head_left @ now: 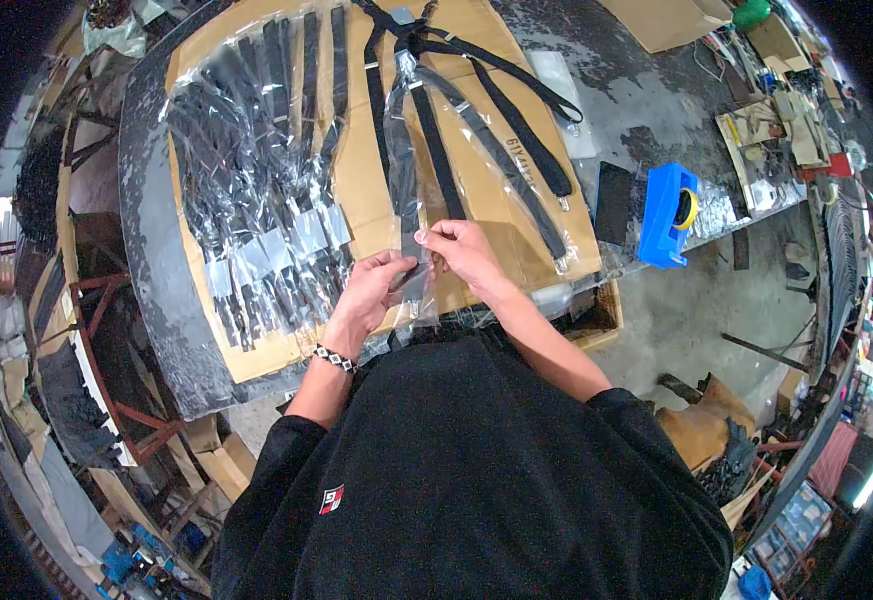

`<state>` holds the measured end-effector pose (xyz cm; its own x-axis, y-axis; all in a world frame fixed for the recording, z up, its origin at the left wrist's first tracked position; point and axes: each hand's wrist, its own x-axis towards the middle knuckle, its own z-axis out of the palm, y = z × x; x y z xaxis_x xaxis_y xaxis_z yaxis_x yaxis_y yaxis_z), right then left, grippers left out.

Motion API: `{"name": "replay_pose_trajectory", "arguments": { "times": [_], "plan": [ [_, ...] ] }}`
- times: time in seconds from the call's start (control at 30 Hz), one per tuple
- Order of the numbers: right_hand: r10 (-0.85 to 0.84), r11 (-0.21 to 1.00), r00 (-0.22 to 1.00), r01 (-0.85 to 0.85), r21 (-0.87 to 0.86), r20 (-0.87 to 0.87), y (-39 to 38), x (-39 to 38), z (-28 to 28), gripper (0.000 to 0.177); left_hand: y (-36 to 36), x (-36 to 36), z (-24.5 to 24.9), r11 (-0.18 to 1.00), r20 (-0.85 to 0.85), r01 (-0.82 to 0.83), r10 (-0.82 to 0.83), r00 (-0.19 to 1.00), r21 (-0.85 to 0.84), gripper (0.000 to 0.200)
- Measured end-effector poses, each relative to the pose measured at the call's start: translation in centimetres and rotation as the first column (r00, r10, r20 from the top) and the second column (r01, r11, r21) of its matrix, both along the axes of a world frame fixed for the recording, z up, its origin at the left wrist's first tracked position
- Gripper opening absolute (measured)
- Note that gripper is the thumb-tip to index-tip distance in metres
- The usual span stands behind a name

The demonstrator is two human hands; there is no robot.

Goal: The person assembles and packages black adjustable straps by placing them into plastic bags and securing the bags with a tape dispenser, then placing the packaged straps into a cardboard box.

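Observation:
A pair of black suspenders (402,178) lies lengthwise on a flattened cardboard sheet (356,215), its straps in clear plastic sleeving. My left hand (378,284) pinches the near end of one sleeved strap between thumb and fingers. Just to its right, my right hand (464,256) is closed on the same strap's plastic, thumb and index together. Another sleeved strap (521,180) slants to the right, with a metal clip at its end. More black straps (526,85) without sleeving spread out at the top. To the left lie several bagged suspenders (256,150) in a row with grey cards (281,250).
A blue tape dispenser (664,215) with a yellow-cored roll stands on the dark, worn table (161,240) at right. Beside it lies a flat black rectangular object (613,203). An open wooden drawer or box (601,312) sits below the table's front edge.

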<state>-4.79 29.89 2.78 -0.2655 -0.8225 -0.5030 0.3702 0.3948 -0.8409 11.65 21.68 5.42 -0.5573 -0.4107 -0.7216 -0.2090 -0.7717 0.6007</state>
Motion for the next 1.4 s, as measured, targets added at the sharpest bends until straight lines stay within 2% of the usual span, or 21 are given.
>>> {"name": "replay_pose_trajectory", "arguments": {
  "times": [0.3, 0.4, 0.5, 0.57, 0.63, 0.67, 0.7, 0.8, 0.87, 0.97, 1.0, 1.1, 1.23, 1.4],
  "plan": [
    [0.011, 0.999, 0.999, -0.013, 0.050, 0.032, 0.5, -0.1, 1.1, 0.026, 0.6, -0.1, -0.6, 0.999, -0.018, -0.033, 0.033, 0.999, 0.034, 0.004],
    [-0.056, 0.993, 0.997, 0.061, 0.105, -0.052, 1.3, -0.7, -0.1, 0.026, 0.5, 0.0, -0.9, 0.997, -0.008, -0.049, 0.050, 0.999, 0.051, 0.004],
    [-0.098, 0.992, 0.985, 0.109, 0.071, -0.144, 3.9, -3.7, 1.4, 0.023, 0.3, -0.1, 0.2, 0.998, 0.018, -0.041, 0.041, 0.999, 0.044, 0.006],
    [-0.193, 0.979, 0.958, 0.203, 0.025, -0.212, 6.8, -7.2, 1.5, 0.019, 0.5, -0.1, 0.2, 0.998, 0.006, -0.055, 0.055, 0.998, 0.044, 0.006],
    [-0.385, 0.918, 0.882, 0.397, -0.013, -0.270, 10.0, -10.6, 3.8, 0.018, 0.5, 0.2, -0.8, 0.995, -0.056, -0.075, 0.079, 0.995, 0.064, 0.007],
    [-0.463, 0.876, 0.811, 0.479, -0.046, -0.358, 12.0, -12.5, 4.7, 0.018, 0.5, 0.2, -1.0, 0.991, -0.094, -0.097, 0.105, 0.990, 0.091, 0.007],
    [-0.534, 0.826, 0.721, 0.557, -0.089, -0.442, 14.1, -14.6, 5.7, 0.018, 0.6, -0.2, 0.3, 0.995, -0.052, -0.098, 0.098, 0.994, 0.010, 0.006],
    [-0.594, 0.674, 0.469, 0.734, -0.085, -0.654, 21.3, -21.1, 7.1, 0.017, 0.5, 0.0, 0.3, 0.996, -0.026, -0.094, 0.094, 0.995, -0.003, 0.004],
    [-0.592, 0.578, 0.325, 0.809, -0.107, -0.738, 25.5, -24.8, 6.6, 0.016, 0.1, 0.7, -1.5, 0.998, -0.098, -0.063, 0.066, 0.993, 0.029, 0.007],
    [-0.306, 0.676, 0.290, 0.737, 0.007, -0.907, 29.1, -27.7, 4.6, 0.022, -0.2, 0.8, -1.9, 0.999, -0.063, -0.029, 0.030, 0.998, 0.016, 0.006],
    [-0.288, 0.712, 0.350, 0.701, 0.045, -0.892, 29.7, -28.3, 3.6, 0.028, -0.1, 0.6, -1.7, 1.000, -0.062, -0.029, 0.030, 0.998, 0.009, 0.005],
    [-0.263, 0.718, 0.570, 0.654, 0.237, -0.778, 29.5, -29.3, 1.9, 0.030, 0.1, 0.5, -1.1, 0.999, -0.057, -0.032, 0.032, 0.998, -0.006, 0.005],
    [-0.366, 0.700, 0.611, 0.678, 0.225, -0.702, 29.0, -30.0, 0.5, 0.028, 0.3, 0.5, -0.6, 0.999, -0.055, -0.036, 0.035, 0.998, -0.010, 0.005],
    [-0.410, 0.727, 0.664, 0.652, 0.215, -0.626, 28.7, -30.8, 0.5, 0.026, 0.5, 0.3, 0.0, 0.999, -0.051, -0.036, 0.036, 0.998, -0.011, 0.007]
  ]
}}
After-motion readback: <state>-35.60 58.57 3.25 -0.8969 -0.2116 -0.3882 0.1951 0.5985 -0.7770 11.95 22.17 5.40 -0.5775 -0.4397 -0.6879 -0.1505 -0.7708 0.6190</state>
